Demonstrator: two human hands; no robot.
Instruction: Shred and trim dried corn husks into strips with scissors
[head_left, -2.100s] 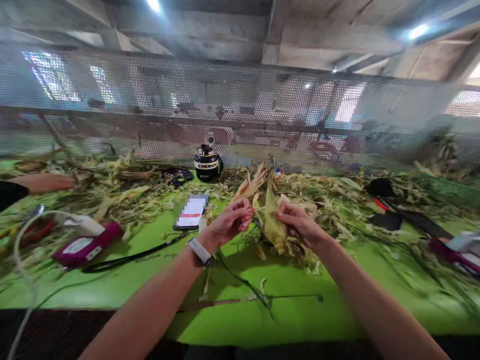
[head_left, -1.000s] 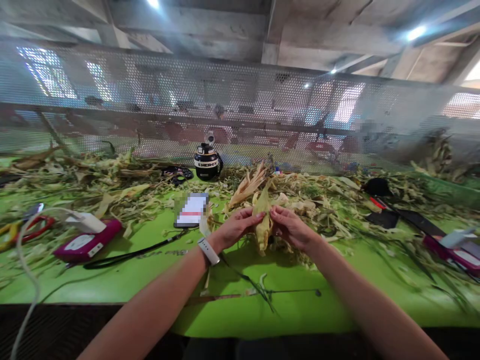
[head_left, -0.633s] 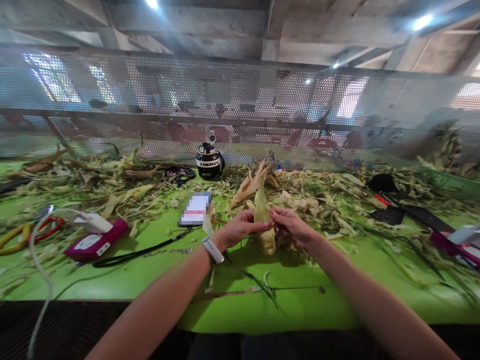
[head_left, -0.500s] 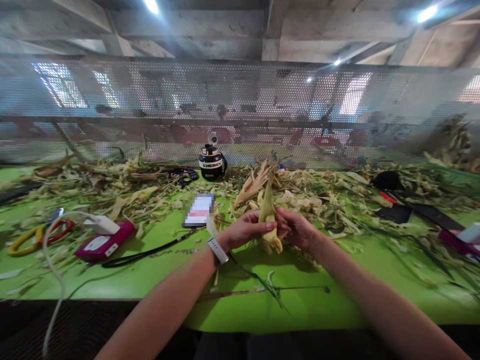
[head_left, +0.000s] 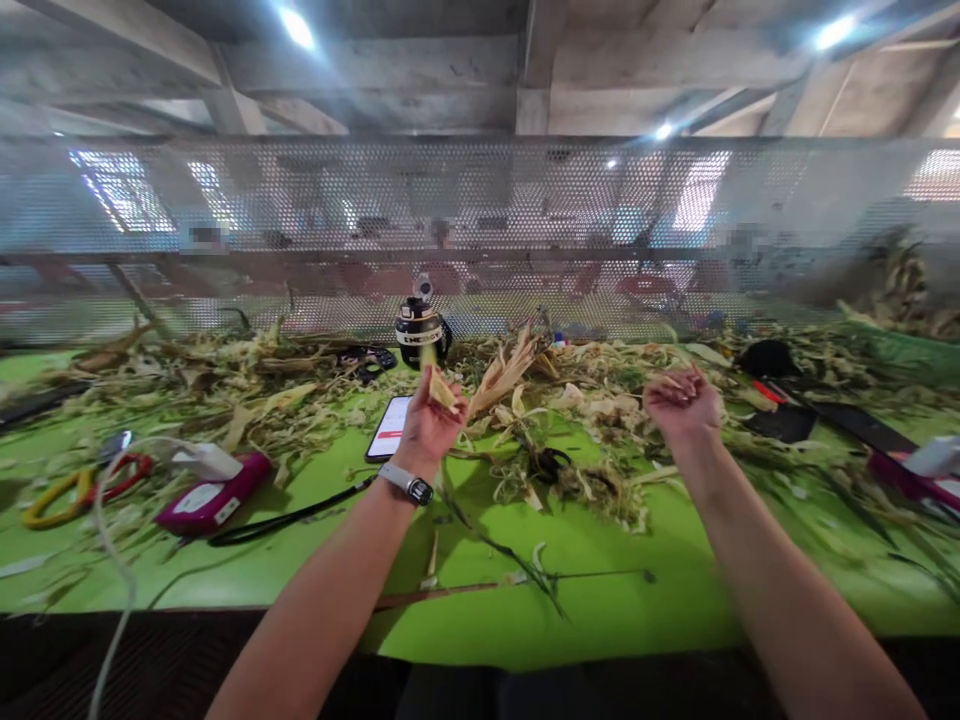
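Note:
My left hand (head_left: 435, 432) is raised in front of the phone and the black jug, its fingers closed on a pale yellow-green corn husk (head_left: 442, 391). Blur hides the husk's upper tip. Well apart from it, my right hand (head_left: 684, 408) hovers over the husk scraps on the right. Its fingers are curled in; whatever may be between them I cannot make out. A dry, tan bundle of corn husks (head_left: 504, 374) leans on the pile between both hands. Below it, tangled green-brown husk shreds (head_left: 559, 475) lie on the green tabletop (head_left: 600, 625).
A phone (head_left: 388, 428) lies beside my left hand, with a black jug (head_left: 418, 330) behind. At left are a purple power strip (head_left: 214, 498) and yellow-and-red scissors (head_left: 60, 502). A perforated metal screen (head_left: 480, 200) runs along the back. A thin stick (head_left: 457, 590) lies near the front edge.
My hands have moved apart from the husk they both held at the centre. The left went up and left with a husk; the right went to the right and up.

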